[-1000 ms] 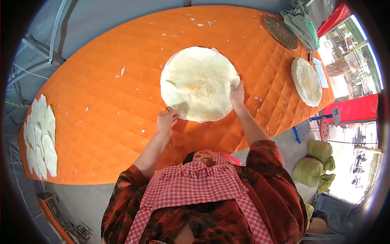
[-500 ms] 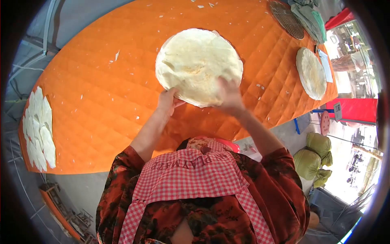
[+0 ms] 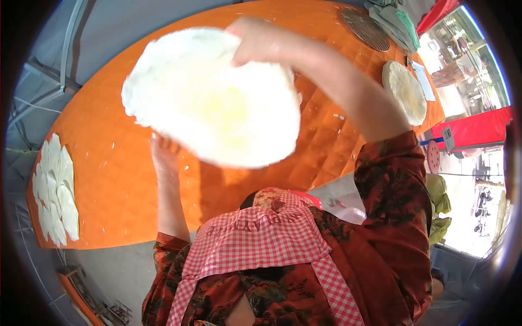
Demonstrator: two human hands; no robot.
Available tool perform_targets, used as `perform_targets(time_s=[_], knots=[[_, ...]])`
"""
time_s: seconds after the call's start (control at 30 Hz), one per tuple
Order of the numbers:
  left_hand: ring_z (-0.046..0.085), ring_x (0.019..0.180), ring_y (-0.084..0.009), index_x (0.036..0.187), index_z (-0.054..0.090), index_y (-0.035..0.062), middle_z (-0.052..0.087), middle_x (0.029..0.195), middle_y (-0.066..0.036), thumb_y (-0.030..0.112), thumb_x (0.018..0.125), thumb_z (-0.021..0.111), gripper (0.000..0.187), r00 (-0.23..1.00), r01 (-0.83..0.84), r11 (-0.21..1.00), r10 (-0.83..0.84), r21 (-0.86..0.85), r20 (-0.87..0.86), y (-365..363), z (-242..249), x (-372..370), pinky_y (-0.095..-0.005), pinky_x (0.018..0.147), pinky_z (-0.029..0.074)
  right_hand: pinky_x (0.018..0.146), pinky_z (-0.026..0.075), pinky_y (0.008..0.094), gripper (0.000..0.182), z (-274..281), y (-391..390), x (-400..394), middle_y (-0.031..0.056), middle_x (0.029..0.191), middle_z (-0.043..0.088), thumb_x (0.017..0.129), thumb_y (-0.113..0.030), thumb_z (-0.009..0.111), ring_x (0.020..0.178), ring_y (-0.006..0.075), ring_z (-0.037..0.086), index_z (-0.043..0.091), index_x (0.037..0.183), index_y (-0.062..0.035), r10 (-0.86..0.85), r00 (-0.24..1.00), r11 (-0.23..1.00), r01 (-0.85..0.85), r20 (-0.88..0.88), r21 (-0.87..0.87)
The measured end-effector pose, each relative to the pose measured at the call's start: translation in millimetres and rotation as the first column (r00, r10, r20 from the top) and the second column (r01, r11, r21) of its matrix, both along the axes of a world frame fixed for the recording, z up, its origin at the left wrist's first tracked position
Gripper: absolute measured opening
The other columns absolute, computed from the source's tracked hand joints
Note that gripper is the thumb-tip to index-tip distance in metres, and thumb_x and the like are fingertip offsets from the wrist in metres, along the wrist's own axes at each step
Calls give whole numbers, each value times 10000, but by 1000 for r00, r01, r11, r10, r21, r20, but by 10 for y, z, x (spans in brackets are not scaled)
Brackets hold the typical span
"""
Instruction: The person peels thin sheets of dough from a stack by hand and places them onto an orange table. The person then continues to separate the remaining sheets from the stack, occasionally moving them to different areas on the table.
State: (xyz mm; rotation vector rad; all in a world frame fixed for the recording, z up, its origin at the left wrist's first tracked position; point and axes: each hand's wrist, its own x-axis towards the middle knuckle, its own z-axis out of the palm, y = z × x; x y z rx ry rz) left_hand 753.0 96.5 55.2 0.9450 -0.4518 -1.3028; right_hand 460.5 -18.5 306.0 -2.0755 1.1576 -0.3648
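A large round flatbread (image 3: pixel 212 103), thin and pale cream, is raised over the orange quilted tabletop, tilted and blurred by motion. My right hand (image 3: pixel 258 41) is closed on its far right edge, thumb over the upper face. At the lower left rim is my left hand (image 3: pixel 166 155), its fingers smeared and partly hidden by the flatbread. I cannot tell how those fingers grip. A dark shadow lies on the orange cover (image 3: pixel 217 190) below the bread.
White flat pieces (image 3: pixel 57 195) overlap at the table's left end. On the right lie another round flatbread (image 3: pixel 404 92), a paper sheet (image 3: pixel 422 80), a round wire rack (image 3: pixel 363 28) and grey-green cloths (image 3: pixel 390 24). Green sacks (image 3: pixel 439 198) stand beyond the near right edge.
The flatbread has been lifted off the table and moved left, tilting. My right hand went from its near edge to its far right edge; my left hand shifted left.
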Motion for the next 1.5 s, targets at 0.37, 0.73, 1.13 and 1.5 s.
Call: perform_targets(time_s=[0.37, 0.73, 1.13, 1.5], knots=[[557, 1129, -174, 1351, 427, 81, 557, 1272, -70, 465, 951, 419, 555, 876, 419, 893, -350, 165, -331, 401, -680, -468, -360, 904, 500, 873, 511, 374, 477, -3077, -328, -1700, 113, 1127, 638, 872, -318, 623, 991, 193, 633, 529, 1229, -15, -616, 788, 313, 255, -9, 915], [606, 757, -175, 1171, 504, 0, 620, 934, -84, 42, 777, 693, 439, 962, 211, 909, -258, 360, 87, 329, -1013, -635, -291, 620, 508, 802, 514, 337, 466, -3385, 209, -1629, 135, 1080, 635, 755, -109, 721, 943, 213, 636, 554, 1169, 29, -665, 656, 617, 212, 357, 758], [653, 876, -211, 1206, 500, 4, 627, 1097, -96, 147, 812, 677, 455, 907, 403, 817, -295, 412, -300, 549, -608, -639, -297, 695, 549, 935, 414, 436, 600, -2888, 1206, -666, 170, 1175, 546, 738, -261, 739, 1134, 347, 497, 495, 1241, -45, -441, 891, 800, 444, 108, -403], [603, 1061, -291, 1336, 385, 63, 586, 1173, -107, 83, 832, 621, 557, 795, 579, 797, -507, 170, -333, 745, -853, -601, -385, 890, 518, 996, 339, 496, 646, -2920, 1749, 14, 132, 1338, 417, 744, -347, 648, 1262, 309, 392, 435, 1290, -73, 64, 964, 976, -115, -259, -184]])
